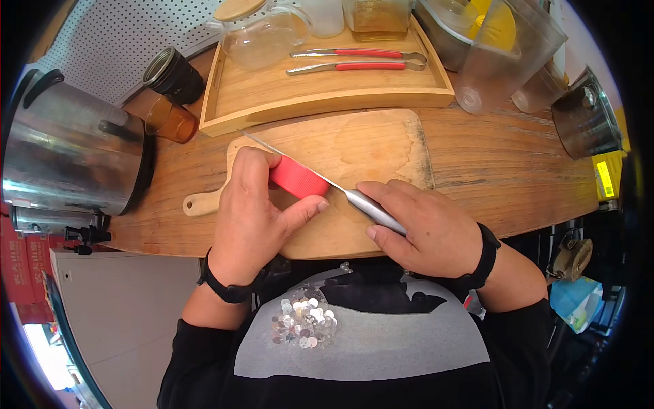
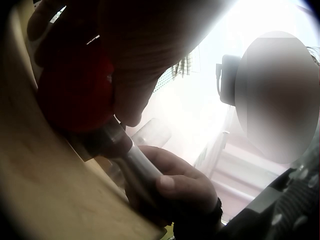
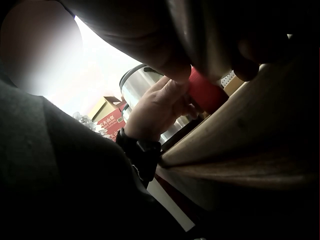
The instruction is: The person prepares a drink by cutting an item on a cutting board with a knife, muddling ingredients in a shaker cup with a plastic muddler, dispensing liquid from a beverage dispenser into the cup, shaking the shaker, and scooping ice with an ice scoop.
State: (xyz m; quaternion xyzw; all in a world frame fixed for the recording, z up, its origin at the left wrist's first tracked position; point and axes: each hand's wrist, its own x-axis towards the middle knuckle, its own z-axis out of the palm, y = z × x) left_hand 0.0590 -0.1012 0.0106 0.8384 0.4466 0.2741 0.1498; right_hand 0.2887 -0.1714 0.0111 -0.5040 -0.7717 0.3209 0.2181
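Note:
On the wooden cutting board [image 1: 368,146] lies a red ribbed piece [image 1: 300,178], also visible in the left wrist view as a dark red round shape [image 2: 75,92]. My left hand [image 1: 255,204] grips it from the left, fingers at its far end and thumb at its near end. A knife [image 1: 376,213] is held by its metal handle in my right hand [image 1: 432,232]; its thin blade runs along the far right side of the red piece, pointing to the upper left. Whether the blade has entered the piece I cannot tell.
Behind the board, a wooden tray [image 1: 327,108] holds red-handled tongs [image 1: 368,66], a glass teapot [image 1: 262,37] and a jug. A large steel container [image 1: 75,143] and an amber cup [image 1: 170,121] stand left. Clear plastic pitchers [image 1: 507,58] and a steel cup [image 1: 587,116] stand right.

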